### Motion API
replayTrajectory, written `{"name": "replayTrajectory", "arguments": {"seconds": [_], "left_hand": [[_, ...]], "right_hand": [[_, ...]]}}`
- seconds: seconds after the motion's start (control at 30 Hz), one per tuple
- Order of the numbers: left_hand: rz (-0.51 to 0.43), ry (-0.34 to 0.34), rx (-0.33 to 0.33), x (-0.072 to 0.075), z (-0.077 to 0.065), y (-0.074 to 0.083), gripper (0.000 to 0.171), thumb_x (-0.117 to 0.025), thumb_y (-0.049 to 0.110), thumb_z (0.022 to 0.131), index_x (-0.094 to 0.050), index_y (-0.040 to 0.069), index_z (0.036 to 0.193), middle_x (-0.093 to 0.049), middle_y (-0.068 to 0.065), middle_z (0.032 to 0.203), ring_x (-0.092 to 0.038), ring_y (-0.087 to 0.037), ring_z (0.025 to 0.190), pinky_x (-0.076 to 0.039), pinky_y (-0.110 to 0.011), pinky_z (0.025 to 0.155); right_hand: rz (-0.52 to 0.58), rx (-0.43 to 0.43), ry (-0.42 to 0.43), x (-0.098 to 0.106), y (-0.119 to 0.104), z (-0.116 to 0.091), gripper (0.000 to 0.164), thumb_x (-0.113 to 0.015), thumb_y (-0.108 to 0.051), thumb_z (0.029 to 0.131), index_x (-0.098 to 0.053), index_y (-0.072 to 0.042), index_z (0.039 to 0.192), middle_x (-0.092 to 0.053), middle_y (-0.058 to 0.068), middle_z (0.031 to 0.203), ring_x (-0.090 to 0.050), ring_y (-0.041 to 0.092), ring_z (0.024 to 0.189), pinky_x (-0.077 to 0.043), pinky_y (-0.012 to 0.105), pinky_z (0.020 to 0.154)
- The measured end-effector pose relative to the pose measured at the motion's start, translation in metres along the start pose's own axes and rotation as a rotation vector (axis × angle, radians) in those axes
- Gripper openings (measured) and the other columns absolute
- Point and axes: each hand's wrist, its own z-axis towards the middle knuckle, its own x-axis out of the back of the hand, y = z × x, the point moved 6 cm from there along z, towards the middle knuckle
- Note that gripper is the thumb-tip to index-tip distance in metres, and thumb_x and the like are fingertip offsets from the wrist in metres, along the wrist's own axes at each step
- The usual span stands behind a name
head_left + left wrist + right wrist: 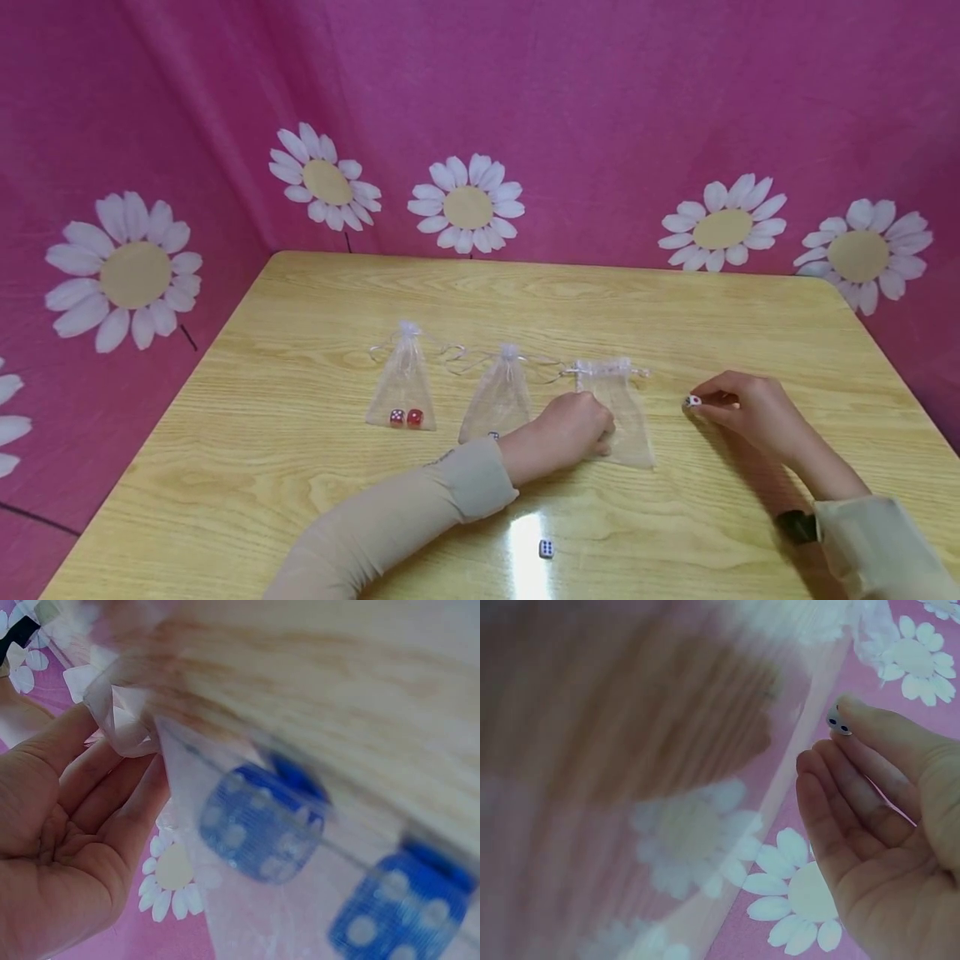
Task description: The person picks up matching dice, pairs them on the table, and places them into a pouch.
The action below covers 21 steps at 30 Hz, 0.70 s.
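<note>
My left hand (566, 429) reaches over the lower left side of a flat, sheer white drawstring pouch (632, 429), and in the left wrist view its thumb and fingers pinch the thin fabric (133, 724). Off to the right, my right hand (761, 412) pinches a small white die (694, 401) between thumb and fingertips, just beyond the pouch; dark pips show on the die in the right wrist view. Beside the left forearm lies a second pouch (495, 404), drawn closed. Blue dice (259, 825) with white pips show through sheer fabric near the left hand.
A third pouch (401, 379), cinched at the top, lies at left with red dice (415, 417) inside. One white die (547, 548) sits near the front of the wooden table (225, 467). Behind it hangs a pink flowered cloth (570, 100).
</note>
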Motion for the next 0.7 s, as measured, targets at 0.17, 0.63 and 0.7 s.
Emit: {"name": "replayTrajectory", "arguments": {"seconds": [0.17,0.63,0.7], "left_hand": [[0.004,-0.003,0.009,0.001,0.0,0.0,0.022,-0.074,0.03,0.087,-0.067,0.016,0.071,-0.066,0.008,0.069,-0.045,-0.001,0.059,-0.045,-0.013,0.058],[0.009,-0.004,0.001,0.0,0.0,-0.001,0.031,-0.073,0.031,0.087,-0.057,0.017,0.065,-0.056,0.01,0.062,-0.04,-0.001,0.057,-0.043,-0.013,0.056],[-0.002,-0.004,0.004,0.0,0.0,-0.001,0.033,-0.074,0.031,0.087,-0.055,0.017,0.064,-0.052,0.009,0.061,-0.04,-0.002,0.057,-0.042,-0.013,0.056]], "right_hand": [[0.036,-0.037,-0.018,0.0,-0.005,-0.006,0.016,-0.081,-0.009,0.077,-0.076,-0.01,0.092,-0.074,0.003,0.087,-0.054,-0.014,0.074,-0.053,0.015,0.063],[0.151,0.0,0.06,0.008,-0.051,-0.017,0.021,-0.081,-0.011,0.079,-0.074,-0.026,0.091,-0.073,-0.009,0.087,-0.061,-0.011,0.08,-0.049,0.004,0.074],[0.159,0.035,0.073,0.01,-0.062,-0.02,0.024,-0.081,-0.009,0.078,-0.074,-0.028,0.091,-0.072,-0.012,0.087,-0.062,-0.011,0.08,-0.048,0.004,0.074]]}}
